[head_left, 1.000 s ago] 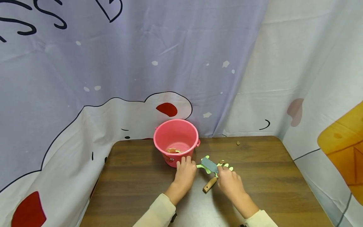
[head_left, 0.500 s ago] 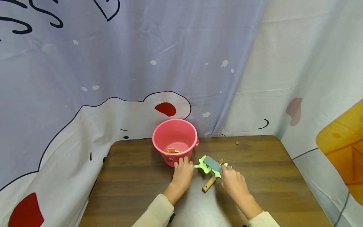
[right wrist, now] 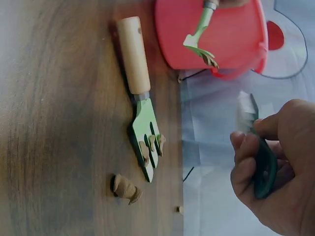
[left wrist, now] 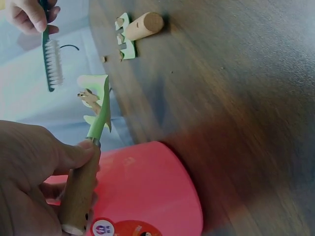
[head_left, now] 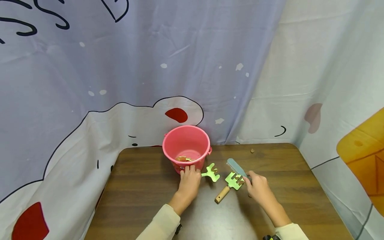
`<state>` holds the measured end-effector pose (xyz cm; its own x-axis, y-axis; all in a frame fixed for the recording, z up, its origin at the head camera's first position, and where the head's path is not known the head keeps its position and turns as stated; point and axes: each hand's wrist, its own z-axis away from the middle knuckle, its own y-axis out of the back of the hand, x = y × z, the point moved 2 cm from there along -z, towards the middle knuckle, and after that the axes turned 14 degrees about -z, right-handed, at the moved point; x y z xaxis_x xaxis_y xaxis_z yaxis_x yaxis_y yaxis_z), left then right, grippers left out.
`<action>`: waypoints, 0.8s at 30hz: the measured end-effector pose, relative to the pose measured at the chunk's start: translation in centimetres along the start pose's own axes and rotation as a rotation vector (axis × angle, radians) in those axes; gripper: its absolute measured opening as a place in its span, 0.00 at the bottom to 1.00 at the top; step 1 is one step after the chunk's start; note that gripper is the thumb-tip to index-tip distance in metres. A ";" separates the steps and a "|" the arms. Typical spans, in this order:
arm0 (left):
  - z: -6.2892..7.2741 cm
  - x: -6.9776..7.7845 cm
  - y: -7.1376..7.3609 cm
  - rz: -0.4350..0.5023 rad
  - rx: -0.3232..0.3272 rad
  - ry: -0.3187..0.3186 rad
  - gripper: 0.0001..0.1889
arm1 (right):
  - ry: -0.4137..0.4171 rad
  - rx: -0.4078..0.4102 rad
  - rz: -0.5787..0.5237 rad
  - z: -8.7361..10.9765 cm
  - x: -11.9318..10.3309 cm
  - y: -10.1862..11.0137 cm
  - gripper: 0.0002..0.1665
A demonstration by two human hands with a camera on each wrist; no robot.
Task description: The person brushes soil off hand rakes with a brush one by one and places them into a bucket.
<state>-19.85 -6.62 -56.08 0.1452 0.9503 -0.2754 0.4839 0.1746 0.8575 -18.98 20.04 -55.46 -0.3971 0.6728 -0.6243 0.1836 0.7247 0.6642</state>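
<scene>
My left hand (head_left: 189,185) grips the wooden handle of a small light-green hand rake (left wrist: 81,189) in front of the pink bucket (head_left: 181,138). Brown clumps cling between its tines. In my right hand (head_left: 258,188) is a scrubbing brush (right wrist: 266,167) with a dark green handle and white bristles, raised off the table and apart from the rake. Below the brush, a green hand fork (right wrist: 142,115) with a wooden handle lies on the table, brown pieces stuck on its prongs. A thick brown clump (right wrist: 127,189) lies beside the fork in the right wrist view.
Inside the bucket, something brown and green (head_left: 183,159) lies at the bottom, only partly visible. A small brown crumb (head_left: 252,151) sits near the back edge of the wooden table (head_left: 135,186). A printed curtain (head_left: 144,66) hangs behind.
The brush has moved right, away from the rake's head, and turned so its bristles show. The rake has shifted left with my left hand, and more of the fork is now visible.
</scene>
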 end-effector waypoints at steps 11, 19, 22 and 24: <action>-0.2 0.3 1.0 -0.023 0.058 -0.012 0.08 | -0.351 -0.115 -0.283 -0.3 1.3 1.1 0.14; -0.5 0.7 1.3 -0.035 0.067 -0.019 0.07 | -0.259 -0.129 -0.231 -0.2 0.5 0.6 0.12; -0.6 0.8 1.4 -0.032 0.063 -0.019 0.07 | -0.177 -0.132 -0.211 -0.2 -0.1 0.1 0.12; -0.7 0.9 1.6 -0.030 0.063 -0.018 0.06 | -0.105 -0.122 -0.182 -0.2 -0.6 -0.2 0.12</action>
<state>-19.56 -5.28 -54.70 0.1451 0.9400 -0.3087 0.5415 0.1857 0.8200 -18.96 19.43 -55.13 -0.3164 0.5495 -0.7733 0.0051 0.8161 0.5778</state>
